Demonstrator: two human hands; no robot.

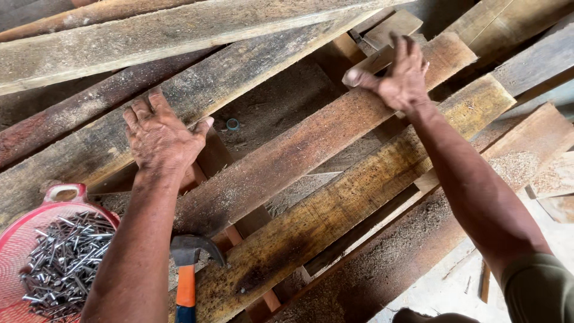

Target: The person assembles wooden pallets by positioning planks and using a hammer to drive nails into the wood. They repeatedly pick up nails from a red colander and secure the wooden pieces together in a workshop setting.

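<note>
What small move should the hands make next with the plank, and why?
Probably slide the middle plank toward the neighbouring plank: a gap shows between them. The left hand lies flat at its near edge, and the right hand is at its far end. The hammer and nails lie untouched.

Red nail basket (24, 239) and hammer (186, 272) handle cut off by the frame edge.

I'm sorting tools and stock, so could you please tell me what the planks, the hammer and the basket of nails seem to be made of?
Planks: rough-sawn, weathered wood, unfinished; grain, stains and sawdust show.
Hammer: dark metal claw head, dull; orange handle, probably plastic or rubber-coated.
Basket: red, likely plastic, with a moulded handle.
Nails: bright grey metal, probably steel.
</note>
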